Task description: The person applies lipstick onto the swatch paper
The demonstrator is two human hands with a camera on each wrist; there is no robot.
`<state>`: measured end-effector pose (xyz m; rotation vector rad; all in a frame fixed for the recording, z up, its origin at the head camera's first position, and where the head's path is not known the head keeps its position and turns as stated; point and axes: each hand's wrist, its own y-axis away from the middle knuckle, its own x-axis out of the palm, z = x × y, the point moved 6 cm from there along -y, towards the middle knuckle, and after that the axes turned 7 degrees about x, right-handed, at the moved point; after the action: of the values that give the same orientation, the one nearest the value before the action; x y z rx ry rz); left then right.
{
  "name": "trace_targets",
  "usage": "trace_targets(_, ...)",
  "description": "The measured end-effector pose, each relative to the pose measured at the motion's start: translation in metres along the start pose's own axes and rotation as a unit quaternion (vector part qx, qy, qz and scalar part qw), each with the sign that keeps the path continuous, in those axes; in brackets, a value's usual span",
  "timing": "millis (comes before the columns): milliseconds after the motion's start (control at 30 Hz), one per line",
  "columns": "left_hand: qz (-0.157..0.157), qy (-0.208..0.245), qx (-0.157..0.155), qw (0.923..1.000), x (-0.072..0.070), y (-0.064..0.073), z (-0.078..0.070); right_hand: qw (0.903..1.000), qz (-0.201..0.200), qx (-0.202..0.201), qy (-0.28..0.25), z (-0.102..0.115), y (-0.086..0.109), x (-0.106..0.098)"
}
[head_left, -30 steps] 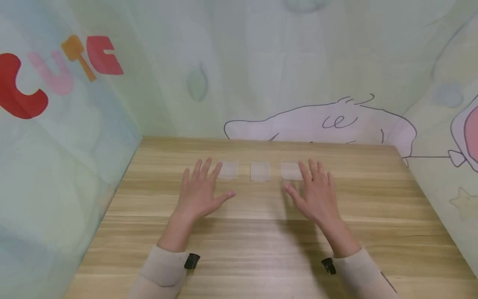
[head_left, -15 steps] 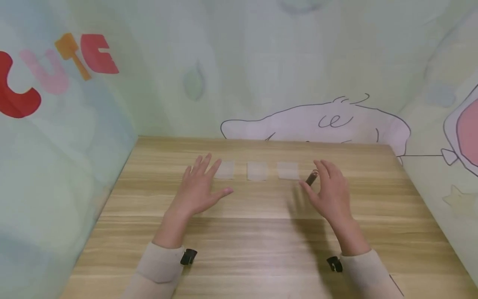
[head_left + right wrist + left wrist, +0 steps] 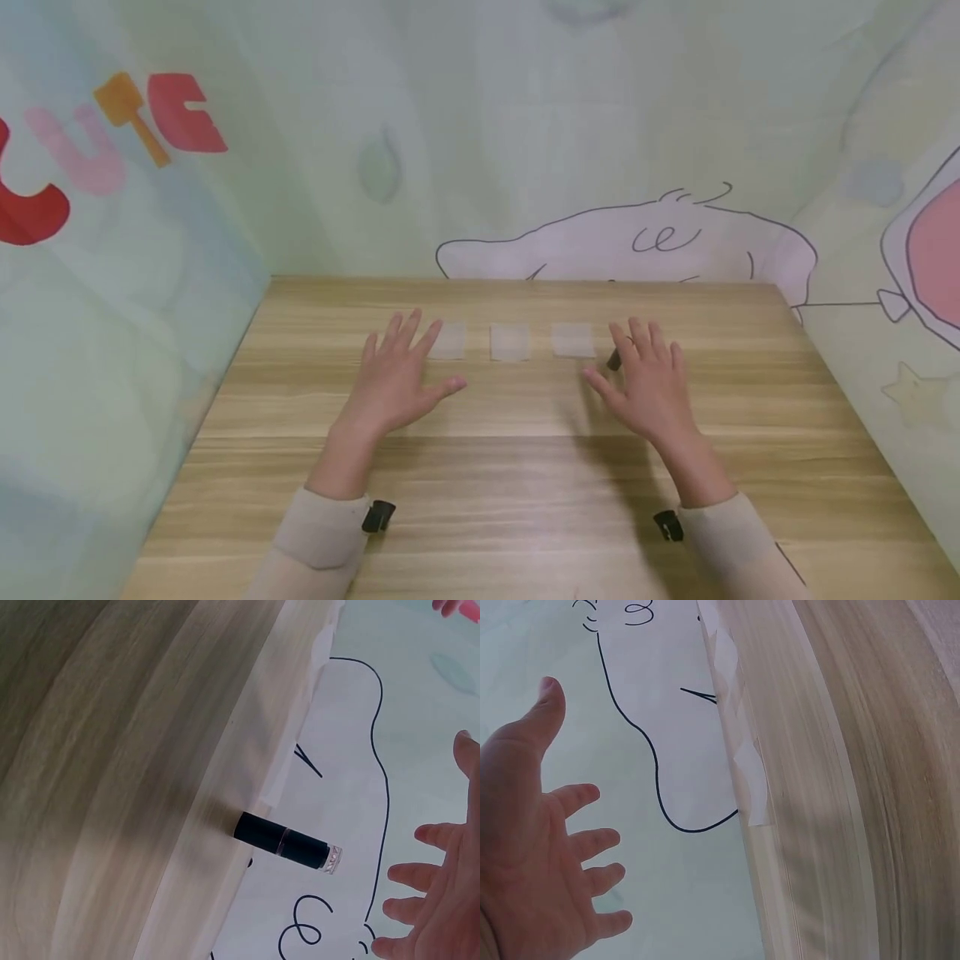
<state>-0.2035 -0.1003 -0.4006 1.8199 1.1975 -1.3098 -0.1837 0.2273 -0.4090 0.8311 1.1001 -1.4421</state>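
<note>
My left hand (image 3: pixel 392 379) is held over the left part of the table with its fingers spread, holding nothing. Just past its index finger lies a pale square patch (image 3: pixel 450 342). My right hand (image 3: pixel 647 383) also has its fingers spread, with nothing in its grasp. A black lipstick-like tube (image 3: pixel 614 361), with a shiny band and a clear end (image 3: pixel 334 859), stands upright on the table. In the head view the right index finger partly covers the tube. The right wrist view shows the right hand's fingers (image 3: pixel 415 877) apart from it.
Two more pale patches, a middle one (image 3: pixel 510 342) and a right one (image 3: pixel 573 341), continue the row on the wooden table (image 3: pixel 480 500). A printed cloth backdrop (image 3: pixel 315 167) rises along the table's back and sides. Each sleeve cuff carries a black clip (image 3: pixel 378 517).
The right hand moved right, curving its thumb and fingers around the tube, then spread its fingers and came back left. The tube, out of sight at first, now shows. The left hand stays nearly still.
</note>
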Motion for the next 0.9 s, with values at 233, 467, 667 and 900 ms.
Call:
trace_targets(233,0.006,0.001,0.012,0.9999,0.002,-0.003,-0.003,1.0000,0.000,0.010,0.000,-0.004,0.004,0.001)
trace_targets(467,0.016,-0.001,0.029,0.9995,0.006,-0.011,-0.012,0.9999,0.001,0.017,-0.001,-0.007,0.008,-0.001)
trace_targets(667,0.018,0.005,0.065,0.9977,0.014,-0.029,-0.030,0.9995,-0.019,0.021,-0.012,-0.010,0.012,-0.004)
trace_targets(900,0.039,0.013,0.118,0.9921,0.031,-0.055,-0.064,0.9975,-0.050,0.027,-0.041,-0.014,0.014,-0.004)
